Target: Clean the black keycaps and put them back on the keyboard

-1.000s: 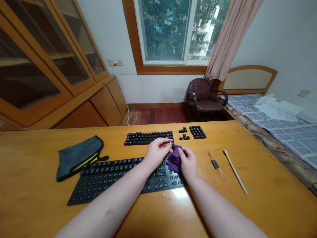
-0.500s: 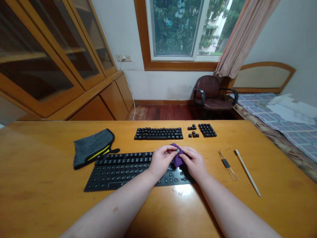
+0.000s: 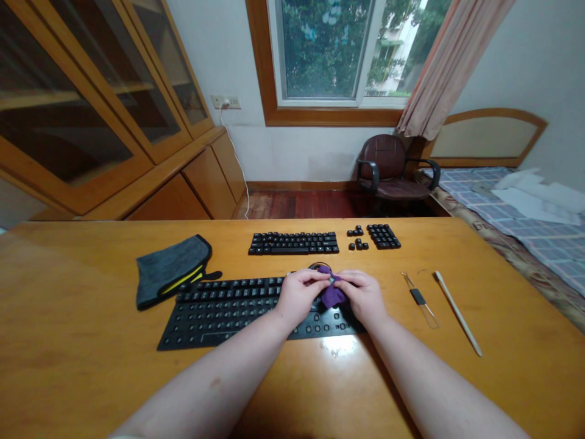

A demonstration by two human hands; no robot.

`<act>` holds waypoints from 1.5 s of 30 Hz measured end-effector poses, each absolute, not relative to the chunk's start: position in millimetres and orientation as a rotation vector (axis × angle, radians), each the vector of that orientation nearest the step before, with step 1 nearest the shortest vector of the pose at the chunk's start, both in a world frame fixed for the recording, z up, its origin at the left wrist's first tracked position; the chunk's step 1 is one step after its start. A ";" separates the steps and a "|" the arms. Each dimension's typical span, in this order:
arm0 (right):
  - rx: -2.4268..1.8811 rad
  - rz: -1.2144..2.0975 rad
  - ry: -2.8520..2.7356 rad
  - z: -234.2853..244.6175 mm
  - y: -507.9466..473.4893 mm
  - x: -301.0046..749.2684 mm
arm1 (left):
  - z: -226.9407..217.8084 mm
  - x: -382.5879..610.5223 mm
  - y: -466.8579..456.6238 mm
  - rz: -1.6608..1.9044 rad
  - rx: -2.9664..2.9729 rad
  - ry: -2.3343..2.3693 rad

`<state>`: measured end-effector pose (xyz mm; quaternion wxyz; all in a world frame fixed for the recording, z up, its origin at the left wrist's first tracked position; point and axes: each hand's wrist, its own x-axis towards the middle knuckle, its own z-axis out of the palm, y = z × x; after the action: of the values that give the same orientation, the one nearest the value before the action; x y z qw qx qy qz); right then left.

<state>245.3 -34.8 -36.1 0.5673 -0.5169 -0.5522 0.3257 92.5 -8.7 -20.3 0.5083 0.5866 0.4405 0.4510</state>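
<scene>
Both my hands meet above the right part of a black keyboard base [image 3: 219, 311] that has its caps off. My left hand [image 3: 299, 295] is closed in a pinch on a small grey keycap [image 3: 331, 280]. Wrapped round a purple cloth [image 3: 333, 296], my right hand [image 3: 363, 297] presses the cloth against the keycap. Rows of removed black keycaps [image 3: 294, 242] lie in keyboard order further back, with a smaller block of keycaps [image 3: 382, 236] to their right.
A grey pouch with a yellow stripe [image 3: 172, 270] lies left of the keyboard. A wire keycap puller [image 3: 419, 299] and a thin white stick [image 3: 457, 312] lie to the right on the wooden desk [image 3: 68, 317]. A brown chair [image 3: 388, 171] and a bed [image 3: 525, 213] stand beyond the desk.
The view shifted left then steadied. My hands drew closer together over the keyboard, the cloth bunched tighter round the keycap.
</scene>
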 end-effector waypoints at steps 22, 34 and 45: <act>-1.290 0.739 -1.250 -35.5 -34.1 245.4 | -19.0 94.7 -7.9 1.085 1.453 1.116; -1.288 0.741 -1.257 -33.5 -36.5 240.9 | -20.2 94.8 -6.6 1.143 1.468 0.998; -1.290 0.722 -1.248 -37.3 -34.8 242.5 | -26.6 97.5 -6.4 1.115 1.328 0.894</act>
<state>242.5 -34.8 -37.3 0.5673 -0.5491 -0.5313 0.3072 97.5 -6.4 -26.6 0.5608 0.5636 0.3792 0.4734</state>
